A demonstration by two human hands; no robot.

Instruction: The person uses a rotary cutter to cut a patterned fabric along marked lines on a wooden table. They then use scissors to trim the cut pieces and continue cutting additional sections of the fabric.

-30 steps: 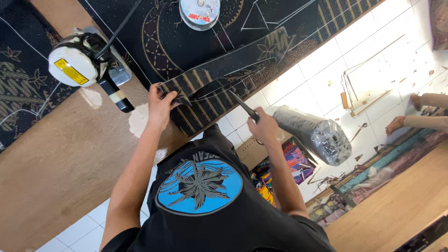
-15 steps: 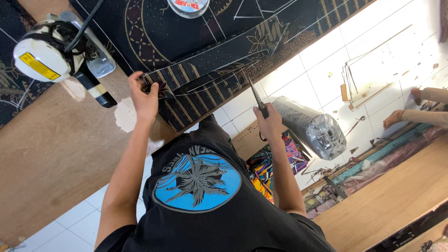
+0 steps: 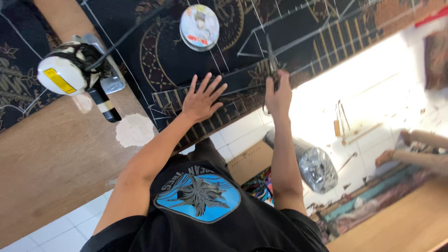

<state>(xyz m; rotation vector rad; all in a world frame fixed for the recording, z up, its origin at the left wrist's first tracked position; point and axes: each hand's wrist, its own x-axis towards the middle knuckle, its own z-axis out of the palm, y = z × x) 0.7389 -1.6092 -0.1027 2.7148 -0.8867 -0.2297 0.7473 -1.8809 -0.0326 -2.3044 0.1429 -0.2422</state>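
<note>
A dark batik fabric (image 3: 298,28) with gold patterns and white chalk lines lies over a wooden table (image 3: 51,158). My left hand (image 3: 203,99) lies flat on the fabric near its front edge, fingers spread. Just to its right, my right hand (image 3: 278,95) grips dark scissors (image 3: 271,58). The blades point away from me along a chalk line in the fabric.
A white round electric cutter (image 3: 65,74) with a black cable stands on the table at the left. A round tin (image 3: 199,27) rests on the fabric. Below, the white tile floor holds a cardboard box (image 3: 249,161), a silver bag (image 3: 319,168) and another person's feet (image 3: 410,147).
My left hand has let go of the fabric's edge and now lies flat, further onto the fabric. My right hand has pushed the scissors further into the fabric.
</note>
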